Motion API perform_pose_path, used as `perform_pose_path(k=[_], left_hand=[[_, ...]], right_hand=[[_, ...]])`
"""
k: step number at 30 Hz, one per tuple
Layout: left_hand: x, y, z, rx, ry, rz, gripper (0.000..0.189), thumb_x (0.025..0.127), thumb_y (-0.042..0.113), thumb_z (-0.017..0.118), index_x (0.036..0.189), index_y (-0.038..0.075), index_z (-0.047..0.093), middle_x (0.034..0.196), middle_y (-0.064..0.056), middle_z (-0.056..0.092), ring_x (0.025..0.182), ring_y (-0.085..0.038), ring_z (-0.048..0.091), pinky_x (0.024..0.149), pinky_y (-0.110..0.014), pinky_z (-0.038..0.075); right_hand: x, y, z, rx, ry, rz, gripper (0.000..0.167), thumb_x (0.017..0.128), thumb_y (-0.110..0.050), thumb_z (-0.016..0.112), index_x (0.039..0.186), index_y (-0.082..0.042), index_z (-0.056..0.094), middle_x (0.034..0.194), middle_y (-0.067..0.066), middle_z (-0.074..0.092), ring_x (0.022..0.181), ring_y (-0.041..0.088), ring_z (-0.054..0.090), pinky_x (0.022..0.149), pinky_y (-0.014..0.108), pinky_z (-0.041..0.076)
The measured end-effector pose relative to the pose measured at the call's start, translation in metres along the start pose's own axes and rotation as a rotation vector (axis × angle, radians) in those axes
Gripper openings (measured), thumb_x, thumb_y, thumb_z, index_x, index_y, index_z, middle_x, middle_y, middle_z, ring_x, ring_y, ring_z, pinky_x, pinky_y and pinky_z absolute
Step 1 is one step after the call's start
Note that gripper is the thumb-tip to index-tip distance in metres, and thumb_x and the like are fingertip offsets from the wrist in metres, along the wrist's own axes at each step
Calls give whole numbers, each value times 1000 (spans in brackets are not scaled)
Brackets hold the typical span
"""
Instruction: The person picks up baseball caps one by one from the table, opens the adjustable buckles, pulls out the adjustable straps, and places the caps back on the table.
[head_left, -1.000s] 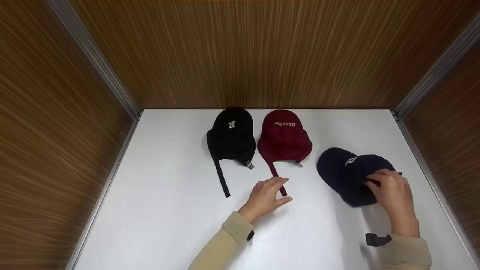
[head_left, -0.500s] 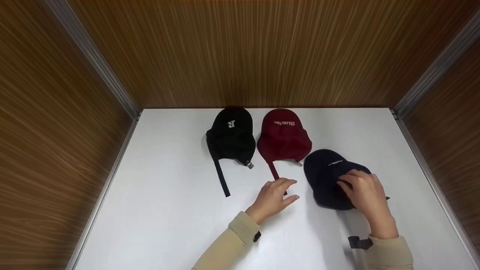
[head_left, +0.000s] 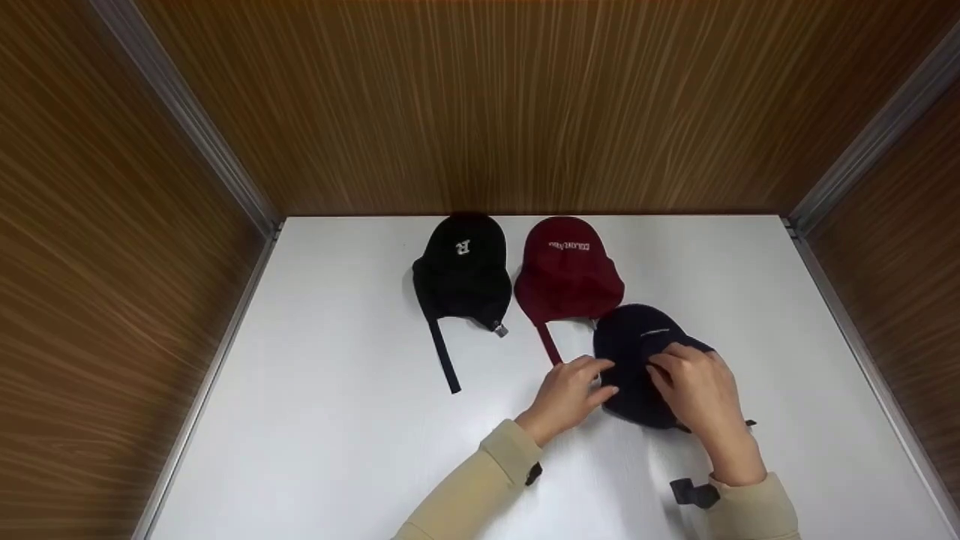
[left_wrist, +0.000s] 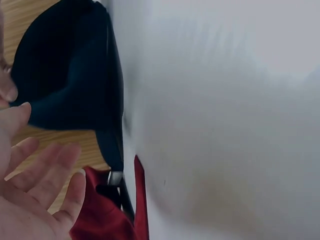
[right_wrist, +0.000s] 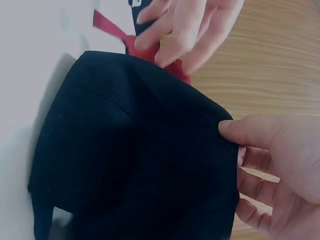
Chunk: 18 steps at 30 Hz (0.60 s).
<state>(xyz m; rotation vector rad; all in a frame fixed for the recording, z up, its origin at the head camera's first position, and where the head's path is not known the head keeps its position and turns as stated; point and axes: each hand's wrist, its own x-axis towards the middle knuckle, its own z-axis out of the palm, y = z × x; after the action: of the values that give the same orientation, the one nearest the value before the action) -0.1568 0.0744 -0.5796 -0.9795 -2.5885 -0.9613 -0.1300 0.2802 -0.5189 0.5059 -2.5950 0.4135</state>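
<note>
A navy baseball cap [head_left: 634, 397] sits at right of middle on the white table, tilted, its small logo toward the back. My right hand [head_left: 701, 386] pinches the fabric of its crown between thumb and fingers, as the right wrist view also shows with the cap [right_wrist: 135, 140] hanging from the fingertips. My left hand [head_left: 566, 394] is at the cap's left edge, thumb and fingers apart with nothing between them. In the left wrist view those fingers [left_wrist: 65, 160] are spread beside the navy cap [left_wrist: 80, 75]. The left hand covers the end of a red strap.
A dark red cap [head_left: 566, 289] with white lettering lies at the back, its rim close to the navy one. Left of it lies a black cap [head_left: 465, 277] with a white R and a loose strap [head_left: 444, 356]. Wood-grain panels [head_left: 480, 105] wall the table [head_left: 315, 435] at back and sides.
My right hand has carried the navy cap leftward and slightly toward me, up beside the red cap. The left hand has drifted right to meet it. Red and black caps stay put.
</note>
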Motion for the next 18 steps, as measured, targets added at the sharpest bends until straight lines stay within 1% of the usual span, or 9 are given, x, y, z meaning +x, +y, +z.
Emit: perform_pose_path(k=[5, 7, 10, 14, 18], left_hand=[[-1, 3, 9, 83, 28, -11, 29, 90, 33, 72, 113, 14, 71, 106, 3, 69, 97, -8, 66, 81, -24, 50], [-1, 3, 11, 103, 41, -21, 26, 90, 32, 73, 109, 14, 72, 101, 4, 69, 93, -8, 66, 78, -25, 50], [-2, 2, 13, 118, 62, -28, 17, 91, 27, 72, 102, 15, 73, 96, 5, 70, 86, -7, 67, 76, -25, 50], [-2, -2, 12, 102, 77, -41, 10, 92, 20, 69, 98, 15, 75, 93, 5, 71, 83, -7, 67, 73, -24, 50], [-1, -8, 7, 59, 88, -72, 8, 92, 18, 69, 97, 14, 75, 91, 4, 71, 83, -7, 67, 73, -22, 51]], right_hand=[[-1, -7, 4, 2, 8, -6, 11, 74, 0, 82, 84, 0, 75, 82, 9, 68, 73, 30, 65, 65, 48, 48], [-1, -9, 5, 2, 15, -13, 11, 74, 0, 82, 83, -1, 75, 81, 9, 68, 72, 30, 65, 65, 49, 48], [-1, -11, 7, 6, 12, -29, 11, 74, -1, 82, 83, -1, 75, 81, 9, 67, 70, 31, 64, 64, 49, 48], [-3, -9, 3, 58, -11, -52, 11, 76, -3, 82, 86, -2, 75, 82, 8, 67, 70, 29, 64, 64, 47, 49], [-7, 3, -9, 163, -18, -30, 14, 78, 0, 80, 91, -2, 75, 87, 7, 67, 75, 23, 65, 66, 42, 51]])
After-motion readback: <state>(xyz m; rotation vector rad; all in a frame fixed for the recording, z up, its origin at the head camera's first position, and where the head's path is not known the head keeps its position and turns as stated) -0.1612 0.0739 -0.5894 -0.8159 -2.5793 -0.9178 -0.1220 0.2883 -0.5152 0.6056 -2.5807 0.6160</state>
